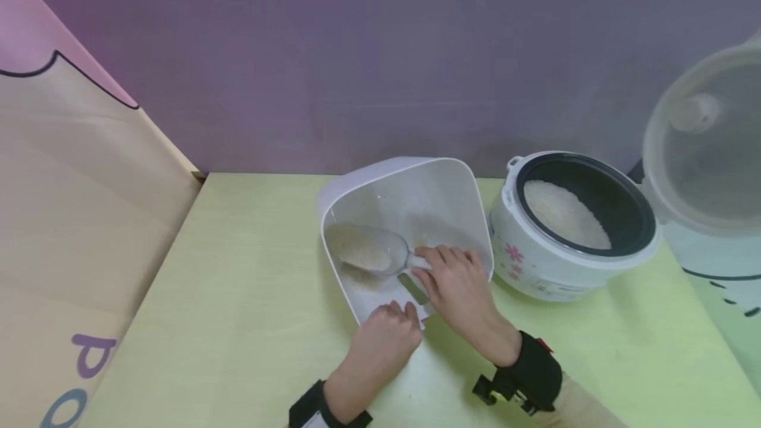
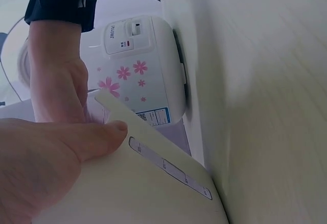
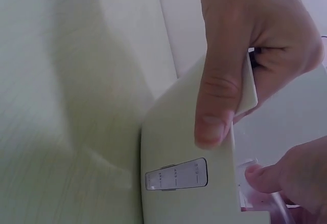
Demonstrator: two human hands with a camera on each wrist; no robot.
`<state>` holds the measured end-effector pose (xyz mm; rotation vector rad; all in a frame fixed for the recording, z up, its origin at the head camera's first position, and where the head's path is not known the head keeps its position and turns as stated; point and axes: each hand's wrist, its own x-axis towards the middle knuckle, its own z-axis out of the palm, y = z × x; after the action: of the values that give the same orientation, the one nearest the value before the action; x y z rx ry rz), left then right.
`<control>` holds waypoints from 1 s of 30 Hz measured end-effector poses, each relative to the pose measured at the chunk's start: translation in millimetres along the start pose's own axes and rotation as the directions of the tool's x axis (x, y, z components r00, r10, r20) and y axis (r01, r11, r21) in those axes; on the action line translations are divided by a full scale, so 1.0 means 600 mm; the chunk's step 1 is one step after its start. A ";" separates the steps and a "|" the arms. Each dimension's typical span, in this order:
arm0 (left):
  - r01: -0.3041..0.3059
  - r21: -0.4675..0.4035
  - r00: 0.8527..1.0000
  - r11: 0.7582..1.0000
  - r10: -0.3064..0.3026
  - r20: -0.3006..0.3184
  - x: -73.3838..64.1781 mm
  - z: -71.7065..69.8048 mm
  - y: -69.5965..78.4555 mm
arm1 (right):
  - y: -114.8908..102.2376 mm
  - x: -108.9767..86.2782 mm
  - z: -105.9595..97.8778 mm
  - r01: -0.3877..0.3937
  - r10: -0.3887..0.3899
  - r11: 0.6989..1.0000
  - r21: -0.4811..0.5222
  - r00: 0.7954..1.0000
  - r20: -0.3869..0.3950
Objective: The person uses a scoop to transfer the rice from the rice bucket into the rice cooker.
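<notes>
A white rice bin point(image 1: 410, 203) stands on the table, its opening facing the head camera, with a little rice at its bottom left. My left hand point(image 1: 389, 339) grips the near rim; the left wrist view shows its thumb point(image 2: 104, 136) against the outer wall. With my right hand point(image 1: 460, 286) I hold the handle of a clear scoop point(image 1: 395, 249) inside the bin, rice point(image 1: 362, 249) lying in its bowl. In the right wrist view, the left thumb point(image 3: 212, 116) lies above the bin's measuring window point(image 3: 176, 174), and the right hand point(image 3: 294, 170) is partly cut off.
Just right of the bin stands a white rice cooker point(image 1: 543, 276) with pink flowers. Its lid point(image 1: 707, 164) is raised, and white rice point(image 1: 565, 213) lies in the dark inner pot. A purple wall point(image 1: 357, 65) rises behind the pale green table point(image 1: 238, 296).
</notes>
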<state>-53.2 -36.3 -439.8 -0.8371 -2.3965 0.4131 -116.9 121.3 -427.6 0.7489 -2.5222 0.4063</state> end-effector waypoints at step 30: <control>0.017 -0.051 0.999 0.999 -0.015 0.033 0.004 -0.009 -0.014 | 0.029 -0.017 -0.141 -0.019 0.026 0.998 0.062 0.994 -0.105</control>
<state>-55.3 -40.6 -430.7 -0.8388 -2.4521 0.3631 -89.4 174.1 -364.4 0.7034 -2.4310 0.5195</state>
